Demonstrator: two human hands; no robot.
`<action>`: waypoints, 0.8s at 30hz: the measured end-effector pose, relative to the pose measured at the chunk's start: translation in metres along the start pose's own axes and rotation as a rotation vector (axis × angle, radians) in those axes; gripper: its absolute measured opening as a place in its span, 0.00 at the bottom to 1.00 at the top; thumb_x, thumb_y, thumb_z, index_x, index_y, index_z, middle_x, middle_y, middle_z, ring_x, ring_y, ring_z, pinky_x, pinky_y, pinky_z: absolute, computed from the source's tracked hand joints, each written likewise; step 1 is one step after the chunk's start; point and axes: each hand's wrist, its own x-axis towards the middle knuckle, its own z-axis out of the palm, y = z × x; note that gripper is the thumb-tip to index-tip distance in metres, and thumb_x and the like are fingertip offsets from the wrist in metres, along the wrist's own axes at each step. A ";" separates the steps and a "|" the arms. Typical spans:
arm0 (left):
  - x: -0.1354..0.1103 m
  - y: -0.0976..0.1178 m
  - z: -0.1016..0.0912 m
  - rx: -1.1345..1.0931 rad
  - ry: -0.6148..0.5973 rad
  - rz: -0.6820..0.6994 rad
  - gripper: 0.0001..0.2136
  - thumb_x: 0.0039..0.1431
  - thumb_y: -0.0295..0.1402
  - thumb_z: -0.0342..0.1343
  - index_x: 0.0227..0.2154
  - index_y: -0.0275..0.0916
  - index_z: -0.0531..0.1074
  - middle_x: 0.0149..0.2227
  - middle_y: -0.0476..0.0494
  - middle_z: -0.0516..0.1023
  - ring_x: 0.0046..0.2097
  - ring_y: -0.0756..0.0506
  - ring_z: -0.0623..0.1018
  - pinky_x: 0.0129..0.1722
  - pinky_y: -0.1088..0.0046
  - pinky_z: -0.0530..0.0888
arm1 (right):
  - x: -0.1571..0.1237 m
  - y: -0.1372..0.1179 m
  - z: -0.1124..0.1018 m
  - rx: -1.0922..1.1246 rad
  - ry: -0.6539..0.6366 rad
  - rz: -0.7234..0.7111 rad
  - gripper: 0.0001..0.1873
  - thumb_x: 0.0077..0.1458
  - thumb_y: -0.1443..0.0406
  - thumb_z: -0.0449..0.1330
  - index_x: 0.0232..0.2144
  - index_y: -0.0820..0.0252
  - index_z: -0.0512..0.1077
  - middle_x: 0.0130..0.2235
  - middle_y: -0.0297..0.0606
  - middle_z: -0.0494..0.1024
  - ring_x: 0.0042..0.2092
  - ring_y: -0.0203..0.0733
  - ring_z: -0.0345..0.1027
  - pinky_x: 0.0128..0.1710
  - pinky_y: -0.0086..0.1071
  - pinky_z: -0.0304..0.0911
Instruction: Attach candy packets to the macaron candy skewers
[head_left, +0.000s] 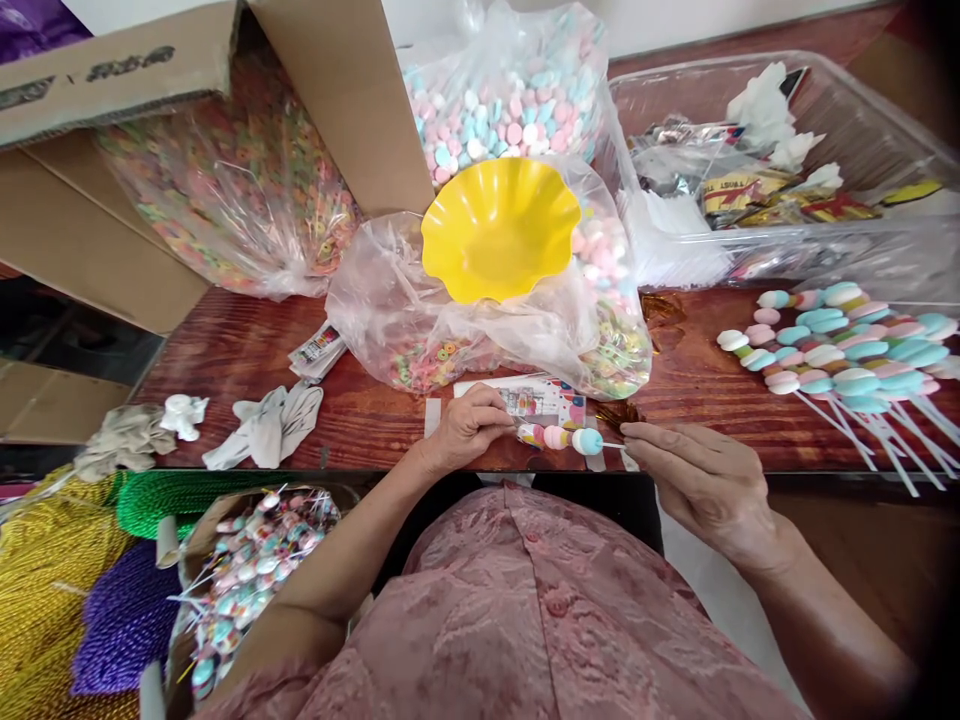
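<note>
My left hand [469,428] is closed in a pinch on one end of a candy skewer [561,438], a thin white stick strung with pastel round candies. My right hand [694,472] pinches the stick's other end, just right of a blue candy. The skewer lies level above the near edge of the dark wooden table [697,385]. A small printed card [536,398] lies on the table just behind it.
A yellow wavy bowl [499,228] rests on a clear bag of ring candies [420,330]. A bag of pastel candies [510,100] stands behind. Finished skewers [840,345] pile at right. A clear tub [795,160], cardboard box [112,70], crumpled gloves [266,425] and a box of skewers [251,565] surround.
</note>
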 end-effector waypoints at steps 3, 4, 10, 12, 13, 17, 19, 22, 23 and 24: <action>0.002 0.004 0.001 -0.084 0.061 -0.040 0.08 0.58 0.38 0.62 0.28 0.41 0.80 0.31 0.44 0.78 0.37 0.47 0.76 0.41 0.67 0.72 | -0.002 -0.005 0.010 0.040 0.000 0.148 0.12 0.58 0.72 0.58 0.42 0.55 0.76 0.44 0.40 0.82 0.41 0.42 0.77 0.42 0.35 0.72; 0.003 0.006 0.001 -0.110 0.088 -0.063 0.08 0.58 0.39 0.62 0.28 0.41 0.79 0.30 0.44 0.78 0.36 0.47 0.76 0.40 0.67 0.72 | -0.002 -0.007 0.013 0.068 0.008 0.216 0.10 0.59 0.71 0.57 0.41 0.55 0.76 0.42 0.39 0.82 0.40 0.41 0.77 0.42 0.34 0.72; 0.004 0.013 -0.002 -0.031 0.047 -0.090 0.12 0.55 0.41 0.65 0.39 0.40 0.78 0.38 0.41 0.79 0.43 0.44 0.77 0.46 0.64 0.73 | -0.004 -0.013 0.026 0.232 0.081 0.435 0.08 0.61 0.69 0.56 0.38 0.55 0.75 0.36 0.36 0.81 0.36 0.39 0.77 0.38 0.31 0.73; 0.005 0.012 -0.001 0.095 -0.012 -0.039 0.21 0.51 0.40 0.67 0.48 0.40 0.75 0.46 0.38 0.78 0.49 0.41 0.75 0.50 0.59 0.71 | -0.003 -0.015 0.028 0.241 0.098 0.429 0.08 0.61 0.69 0.56 0.37 0.55 0.75 0.36 0.36 0.81 0.37 0.40 0.77 0.39 0.32 0.73; 0.006 0.011 -0.001 0.161 -0.034 -0.006 0.24 0.51 0.39 0.68 0.51 0.40 0.73 0.48 0.37 0.77 0.51 0.39 0.74 0.52 0.56 0.70 | -0.002 -0.016 0.029 0.242 0.112 0.424 0.08 0.61 0.69 0.56 0.37 0.54 0.75 0.36 0.36 0.81 0.37 0.40 0.77 0.39 0.33 0.74; 0.015 0.006 -0.001 0.343 -0.081 0.120 0.16 0.54 0.29 0.59 0.47 0.36 0.73 0.47 0.35 0.76 0.50 0.39 0.72 0.52 0.57 0.69 | 0.003 -0.019 0.033 0.245 0.178 0.379 0.09 0.60 0.71 0.57 0.38 0.55 0.76 0.36 0.37 0.82 0.39 0.41 0.78 0.40 0.33 0.75; 0.020 0.006 -0.003 0.397 -0.112 0.111 0.10 0.54 0.26 0.55 0.40 0.37 0.74 0.43 0.37 0.76 0.48 0.40 0.72 0.49 0.59 0.68 | 0.005 -0.020 0.034 0.211 0.200 0.330 0.10 0.59 0.72 0.57 0.39 0.55 0.76 0.38 0.38 0.82 0.40 0.42 0.78 0.40 0.34 0.76; 0.025 0.008 -0.006 0.470 -0.170 0.032 0.06 0.51 0.24 0.52 0.31 0.38 0.71 0.35 0.40 0.76 0.41 0.42 0.72 0.42 0.63 0.67 | 0.008 -0.017 0.034 0.128 0.180 0.247 0.13 0.58 0.73 0.56 0.42 0.55 0.76 0.42 0.41 0.82 0.42 0.42 0.78 0.41 0.35 0.76; 0.025 0.010 -0.007 0.482 -0.189 0.008 0.05 0.51 0.24 0.52 0.30 0.39 0.70 0.33 0.41 0.75 0.38 0.42 0.71 0.40 0.63 0.66 | 0.009 -0.016 0.033 0.106 0.161 0.216 0.15 0.57 0.73 0.56 0.43 0.55 0.76 0.43 0.41 0.82 0.42 0.43 0.78 0.41 0.35 0.75; 0.025 0.012 -0.007 0.482 -0.207 -0.011 0.05 0.50 0.24 0.52 0.29 0.39 0.69 0.31 0.42 0.74 0.36 0.43 0.71 0.38 0.65 0.65 | 0.010 -0.016 0.032 0.085 0.140 0.181 0.16 0.57 0.74 0.56 0.44 0.55 0.75 0.44 0.41 0.82 0.43 0.43 0.78 0.41 0.36 0.75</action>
